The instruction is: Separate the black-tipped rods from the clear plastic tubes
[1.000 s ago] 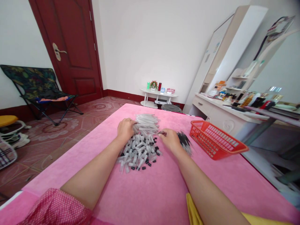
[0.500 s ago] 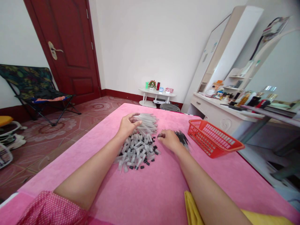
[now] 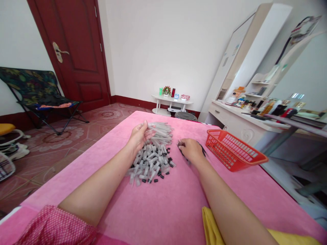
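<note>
My left hand (image 3: 138,136) is at the left side of a pile of long clear plastic tubes (image 3: 163,131). Its thumb and fingers close around the end of what looks like one clear tube. Below it lies a heap of short translucent caps (image 3: 150,163), with small black plugs (image 3: 155,181) scattered among them and along the right edge. My right hand (image 3: 191,149) is over a bunch of thin dark sticks (image 3: 204,152), most of them hidden beneath it. Its fingers are pinched on a thin dark stick, which slants down past the thumb, slightly blurred.
A red plastic basket (image 3: 235,153) stands right of my right hand on the pink cloth (image 3: 153,211). Yellow fabric (image 3: 212,224) lies at the near edge. Beyond the table are a low white stand (image 3: 171,99), a cluttered dresser (image 3: 245,115) and a folding chair (image 3: 48,98).
My right hand has shifted right, from beside the cap heap to over the dark sticks. My left hand has turned, its thumb now raised and its fingers beneath.
</note>
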`<state>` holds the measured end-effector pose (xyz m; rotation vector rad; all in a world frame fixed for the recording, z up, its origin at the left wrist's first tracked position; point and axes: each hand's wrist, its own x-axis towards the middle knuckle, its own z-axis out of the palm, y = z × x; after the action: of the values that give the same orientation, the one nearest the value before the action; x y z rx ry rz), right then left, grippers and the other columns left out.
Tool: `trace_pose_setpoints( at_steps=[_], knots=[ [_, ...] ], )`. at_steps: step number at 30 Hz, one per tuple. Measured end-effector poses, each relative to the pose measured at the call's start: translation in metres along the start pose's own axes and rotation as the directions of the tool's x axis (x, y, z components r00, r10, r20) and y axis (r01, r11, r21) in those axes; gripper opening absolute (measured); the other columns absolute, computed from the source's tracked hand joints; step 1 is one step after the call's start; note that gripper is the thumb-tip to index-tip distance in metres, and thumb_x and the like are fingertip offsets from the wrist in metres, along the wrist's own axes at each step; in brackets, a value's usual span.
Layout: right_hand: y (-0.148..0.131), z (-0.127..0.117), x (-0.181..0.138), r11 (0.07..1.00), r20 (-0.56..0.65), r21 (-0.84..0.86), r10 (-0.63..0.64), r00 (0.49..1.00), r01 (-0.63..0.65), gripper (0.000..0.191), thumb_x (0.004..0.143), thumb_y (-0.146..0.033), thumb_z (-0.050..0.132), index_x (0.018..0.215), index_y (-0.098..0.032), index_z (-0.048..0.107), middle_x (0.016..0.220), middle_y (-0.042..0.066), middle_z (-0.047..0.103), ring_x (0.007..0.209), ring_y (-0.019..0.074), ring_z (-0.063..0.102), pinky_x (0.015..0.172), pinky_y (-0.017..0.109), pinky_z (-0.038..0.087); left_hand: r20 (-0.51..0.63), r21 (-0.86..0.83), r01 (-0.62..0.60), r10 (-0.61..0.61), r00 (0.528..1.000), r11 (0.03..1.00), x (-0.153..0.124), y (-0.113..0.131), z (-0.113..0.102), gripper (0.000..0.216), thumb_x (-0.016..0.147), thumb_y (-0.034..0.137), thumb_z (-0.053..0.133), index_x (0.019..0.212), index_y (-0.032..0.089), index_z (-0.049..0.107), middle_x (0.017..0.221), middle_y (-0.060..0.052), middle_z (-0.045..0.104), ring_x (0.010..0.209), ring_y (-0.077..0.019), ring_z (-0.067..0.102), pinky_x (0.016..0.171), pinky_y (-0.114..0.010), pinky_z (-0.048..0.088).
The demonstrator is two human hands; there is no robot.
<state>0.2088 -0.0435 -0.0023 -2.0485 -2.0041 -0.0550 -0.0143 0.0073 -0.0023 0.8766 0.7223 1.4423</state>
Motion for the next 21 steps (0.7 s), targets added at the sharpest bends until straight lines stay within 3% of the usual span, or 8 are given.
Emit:
trace_pose_setpoints(
  at_steps=[4,11,21],
  knots=[
    [0.016,-0.012,0.002,0.984,-0.021,-0.087,0.152,0.988,-0.154,0.021,0.074,-0.035,0.055,0.084,-0.024,0.071,0.090,0.007,0.070,0.086,0.0213,0.063,0.064,0.026,0.042,-0.091,-0.064,0.009,-0.015,0.996,0.998,0.003,-0.003,-0.002,0.031,0.072,0.043,0.066,0.078,0.014,0.057,0.084,-0.008,0.069,0.063,-0.0114,0.065,0.058,-0.021,0.052],
    [0.016,-0.006,0.001,0.975,0.078,-0.166,0.162,0.984,-0.148,0.029,0.069,-0.045,0.059,0.081,-0.022,0.071,0.089,0.009,0.070,0.082,0.0228,0.064,0.064,0.029,0.045,-0.221,-0.097,-0.031,0.009,0.975,0.995,0.007,-0.007,-0.011,0.025,0.078,0.036,0.062,0.097,0.021,0.060,0.097,-0.004,0.067,0.076,-0.0111,0.067,0.067,-0.022,0.051],
    [0.008,-0.001,0.001,0.959,0.100,-0.235,0.183,0.978,-0.156,0.025,0.068,-0.022,0.055,0.088,-0.018,0.069,0.093,0.014,0.069,0.089,0.0267,0.065,0.067,0.031,0.048,-0.216,-0.089,-0.022,0.002,0.976,0.996,0.003,-0.007,-0.008,0.022,0.080,0.032,0.061,0.097,0.019,0.060,0.095,-0.005,0.067,0.072,-0.0112,0.067,0.064,-0.022,0.051]
  ],
)
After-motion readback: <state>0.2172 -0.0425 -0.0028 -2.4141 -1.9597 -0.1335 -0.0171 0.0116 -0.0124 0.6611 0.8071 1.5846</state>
